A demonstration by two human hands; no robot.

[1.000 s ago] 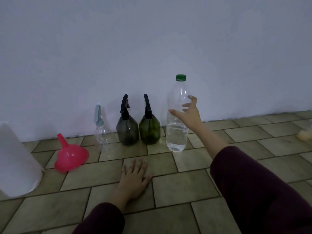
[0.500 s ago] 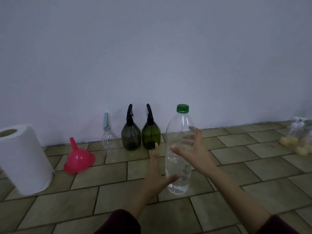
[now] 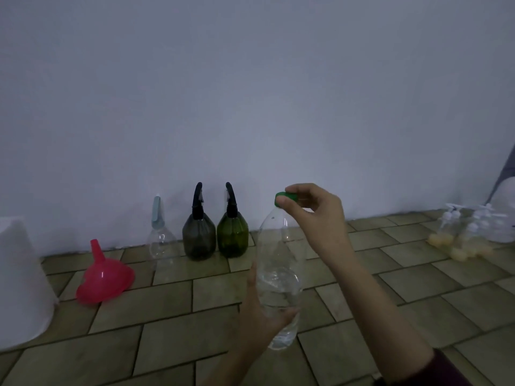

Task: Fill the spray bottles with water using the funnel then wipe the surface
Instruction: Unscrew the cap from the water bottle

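Note:
A clear water bottle [image 3: 278, 263], partly filled, stands tilted a little over the tiled floor. My left hand [image 3: 259, 316] grips its lower body. My right hand [image 3: 315, 215] pinches its green cap [image 3: 285, 197] at the top. Along the wall stand three spray bottles: a clear one with a pale blue head [image 3: 160, 235], a dark grey one [image 3: 198, 232] and a green one [image 3: 232, 231]. A pink funnel [image 3: 104, 277] lies on its side to their left.
A white paper towel roll [image 3: 22, 280] stands at the far left. At the far right, several small clear spray bottles with yellowish contents [image 3: 462, 238] cluster on the tiled floor [image 3: 418, 302] near a large clear container [image 3: 504, 218].
The water bottle came away from the wall toward me. My left hand left the floor and took its lower body. My right hand went from the bottle's side up to the cap.

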